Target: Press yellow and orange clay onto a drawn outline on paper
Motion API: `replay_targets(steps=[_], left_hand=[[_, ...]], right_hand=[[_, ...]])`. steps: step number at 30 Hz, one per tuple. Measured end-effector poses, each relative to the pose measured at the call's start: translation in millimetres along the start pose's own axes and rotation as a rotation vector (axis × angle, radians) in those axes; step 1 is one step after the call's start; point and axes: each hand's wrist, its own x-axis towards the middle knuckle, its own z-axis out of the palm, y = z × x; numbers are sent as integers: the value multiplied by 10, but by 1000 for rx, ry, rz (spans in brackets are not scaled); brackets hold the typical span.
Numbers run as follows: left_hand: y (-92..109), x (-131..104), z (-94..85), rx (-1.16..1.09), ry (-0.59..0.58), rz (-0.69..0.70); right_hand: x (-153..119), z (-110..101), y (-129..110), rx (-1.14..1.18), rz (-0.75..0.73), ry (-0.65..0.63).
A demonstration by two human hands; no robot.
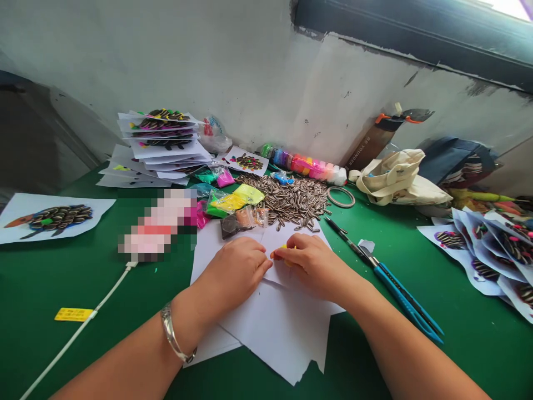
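Observation:
White paper sheets point(287, 328) lie on the green table, one with a torn lower edge. Over them, my left hand point(235, 268) has its fingers bent together, their tips near the middle of the top sheet. Just to its right, my right hand point(310, 262) is curled, with a bit of yellow material point(285, 247) showing at its fingers. A pile of striped seeds point(291, 200) lies beyond both hands. Packets of coloured clay, among them a yellow-green one point(250, 193) and a dark one point(230, 226), sit at the back edge of the paper.
Stacked seed pictures point(162, 144) stand at back left, more point(485, 250) at right. Blue scissors point(410, 303) and a pen point(335, 226) lie right of the paper. A tape ring point(341, 197), a cloth bag point(395, 178) and a bottle point(370, 141) are behind. A white cable point(79, 330) crosses the left.

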Motion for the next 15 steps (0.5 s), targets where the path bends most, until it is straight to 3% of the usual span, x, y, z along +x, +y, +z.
replay_targets(steps=[15], left_hand=[[9, 2, 0, -16, 10, -21]], right_hand=[[4, 11, 39, 36, -32, -4]])
